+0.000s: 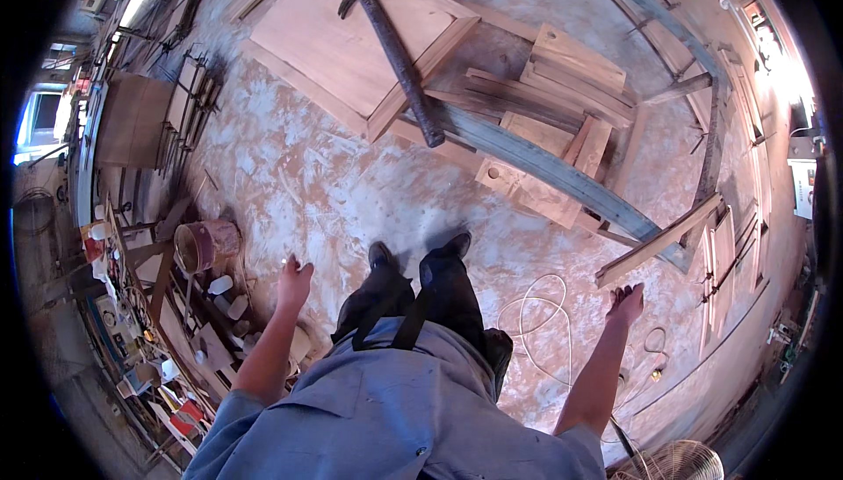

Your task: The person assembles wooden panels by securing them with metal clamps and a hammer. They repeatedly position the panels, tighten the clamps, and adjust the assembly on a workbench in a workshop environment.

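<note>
My left hand (295,281) hangs low at my left side, its fingers bent in. A tiny bright spot shows at its fingertips, too small to name. Out to the right, my right hand (626,303) has its fingers loosely curled and apart, with no held thing visible. Its fingertips appear close to the end of a long wooden board (659,241); whether they touch I cannot tell. Ahead of me a claw hammer (397,57) lies across a framed wooden panel (338,36), its handle reaching past the panel's edge.
A blue-grey beam (544,168) runs beside stacked wood pieces (575,76). On the left stand a bucket (207,245) and a cluttered bench (132,304). A pale cord (524,309) loops over the dusty floor near my right leg. A wire-caged fan (680,462) is at lower right.
</note>
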Demonstrator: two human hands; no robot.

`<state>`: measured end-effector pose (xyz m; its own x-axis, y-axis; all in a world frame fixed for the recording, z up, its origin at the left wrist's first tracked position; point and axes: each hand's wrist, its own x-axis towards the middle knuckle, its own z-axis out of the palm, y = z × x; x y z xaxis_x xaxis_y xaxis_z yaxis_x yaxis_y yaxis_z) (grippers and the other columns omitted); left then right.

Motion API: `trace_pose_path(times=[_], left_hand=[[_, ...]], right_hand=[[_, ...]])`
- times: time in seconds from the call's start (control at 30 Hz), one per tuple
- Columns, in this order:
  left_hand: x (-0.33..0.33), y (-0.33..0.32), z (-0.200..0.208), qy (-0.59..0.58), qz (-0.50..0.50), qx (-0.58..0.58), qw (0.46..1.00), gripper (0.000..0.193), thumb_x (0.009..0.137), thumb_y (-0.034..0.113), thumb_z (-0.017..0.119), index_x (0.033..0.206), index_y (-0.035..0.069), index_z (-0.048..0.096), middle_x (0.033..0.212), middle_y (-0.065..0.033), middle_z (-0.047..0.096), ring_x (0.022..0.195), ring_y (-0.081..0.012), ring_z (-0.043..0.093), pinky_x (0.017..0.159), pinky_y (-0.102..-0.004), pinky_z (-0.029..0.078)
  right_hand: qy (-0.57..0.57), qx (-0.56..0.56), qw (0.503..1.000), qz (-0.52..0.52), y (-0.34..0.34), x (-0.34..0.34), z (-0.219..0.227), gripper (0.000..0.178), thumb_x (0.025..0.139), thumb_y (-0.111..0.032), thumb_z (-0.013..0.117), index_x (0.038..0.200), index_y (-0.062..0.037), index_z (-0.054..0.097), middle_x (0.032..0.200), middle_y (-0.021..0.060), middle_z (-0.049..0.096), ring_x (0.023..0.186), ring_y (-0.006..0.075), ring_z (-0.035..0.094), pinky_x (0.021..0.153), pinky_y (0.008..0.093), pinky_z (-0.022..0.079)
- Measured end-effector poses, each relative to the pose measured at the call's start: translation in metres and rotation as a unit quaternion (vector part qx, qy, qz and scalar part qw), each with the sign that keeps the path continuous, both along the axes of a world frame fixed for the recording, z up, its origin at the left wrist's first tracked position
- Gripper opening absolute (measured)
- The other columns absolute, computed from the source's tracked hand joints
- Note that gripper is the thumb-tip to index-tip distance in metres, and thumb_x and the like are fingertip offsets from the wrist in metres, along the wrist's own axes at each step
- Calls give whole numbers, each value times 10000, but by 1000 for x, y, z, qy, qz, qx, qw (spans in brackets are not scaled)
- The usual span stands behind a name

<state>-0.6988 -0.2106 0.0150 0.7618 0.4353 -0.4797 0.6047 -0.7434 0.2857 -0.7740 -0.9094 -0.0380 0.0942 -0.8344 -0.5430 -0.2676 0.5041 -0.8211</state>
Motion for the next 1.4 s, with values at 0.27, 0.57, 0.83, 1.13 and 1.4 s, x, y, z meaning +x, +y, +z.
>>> trace_pose_path(times=[0.27,0.57,0.83,1.13,1.4], left_hand=[[-8,18,-3,-142,-65,-80,985,574,824,280,618,1271,-46,466,1064,-220,600,944,-327,588,832,-378,471],[-163,222,-91,45,138,-131,981,331,849,278,590,974,-29,600,811,-148,626,720,-287,606,623,-383,463],[-239,301,-92,150,314,-171,922,326,875,290,561,1062,23,578,773,-69,571,617,-179,547,471,-297,423],[-104,226,-66,10,202,-246,948,402,876,281,533,1176,13,519,799,-58,525,708,-167,518,589,-323,465],[-46,128,-23,-20,118,-207,971,287,867,246,535,1033,11,547,773,-22,505,705,-131,494,599,-307,449]], right_hand=[[126,47,988,82,89,-151,-72,380,860,-70,425,1233,-88,492,652,17,438,481,147,437,440,345,452],[137,-60,936,320,257,-176,-89,292,831,-215,502,995,-4,622,676,79,557,527,184,513,434,373,485],[88,80,971,209,302,-97,34,249,887,-270,577,883,-21,573,586,44,508,458,161,517,420,333,483],[-50,30,996,71,186,-50,20,268,890,-289,567,859,-23,575,617,51,541,466,150,510,432,278,456],[-40,28,994,102,63,33,6,378,913,-322,564,1124,-10,541,953,94,619,761,178,602,657,350,529]])
